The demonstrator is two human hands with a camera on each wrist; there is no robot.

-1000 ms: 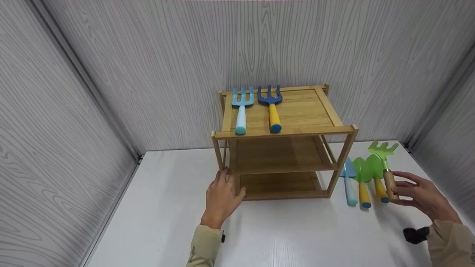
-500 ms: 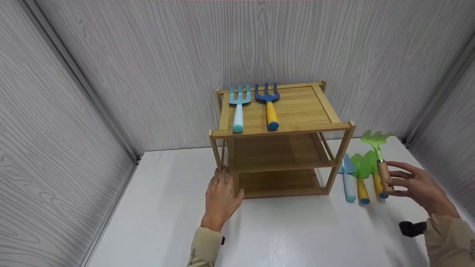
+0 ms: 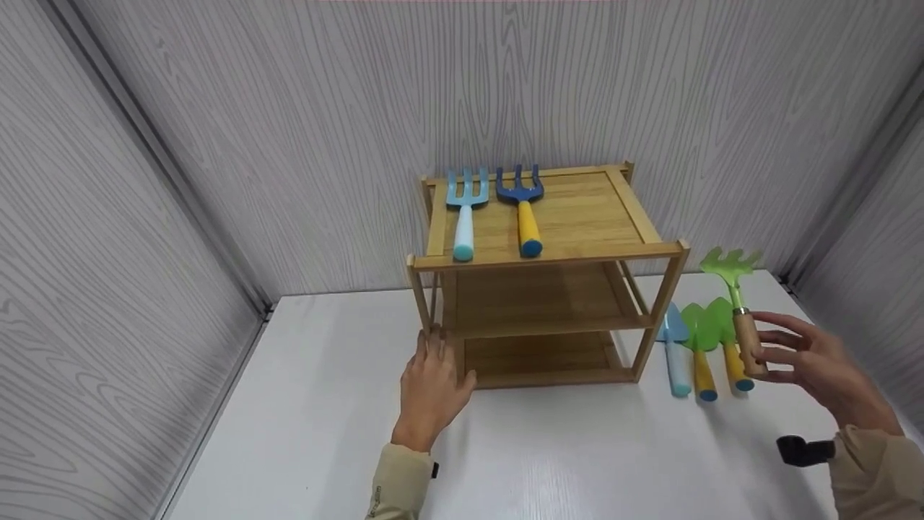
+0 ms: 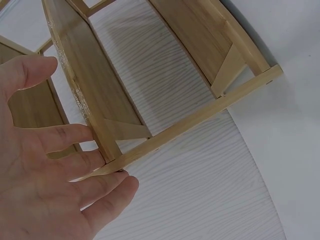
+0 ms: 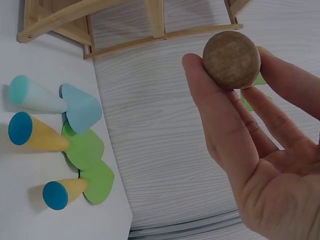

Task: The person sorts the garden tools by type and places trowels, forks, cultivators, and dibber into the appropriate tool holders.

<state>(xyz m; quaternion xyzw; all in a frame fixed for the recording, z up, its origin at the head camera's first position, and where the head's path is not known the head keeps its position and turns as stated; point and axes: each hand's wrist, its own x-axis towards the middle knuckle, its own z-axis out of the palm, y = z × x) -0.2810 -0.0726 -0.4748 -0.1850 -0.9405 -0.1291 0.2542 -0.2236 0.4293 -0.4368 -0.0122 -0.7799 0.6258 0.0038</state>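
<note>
My right hand (image 3: 826,368) pinches the wooden handle of a small green garden rake (image 3: 747,339), held tines-up at the right. From the right wrist view, the round end of that handle faces the camera and hides most of the rake. Straight fingers of my left hand (image 3: 429,393) touch the left front post of a three-tier wooden shelf rack (image 3: 548,332); the left wrist view shows them at the rack's frame (image 4: 150,145). On the top tier lie a light blue garden fork (image 3: 465,224) and a dark blue fork with a yellow handle (image 3: 528,217).
Right of the rack, a light blue trowel (image 3: 677,361) and two green trowels with yellow handles, one left (image 3: 704,368) and one right (image 3: 733,354), lie side by side on the white table (image 3: 325,404). Grey wood-grain panels (image 3: 339,144) stand behind and at both sides.
The rake in my right hand has gone up and slightly left, away from the trowels. My left hand stays at the rack's post. The head view has shifted a little.
</note>
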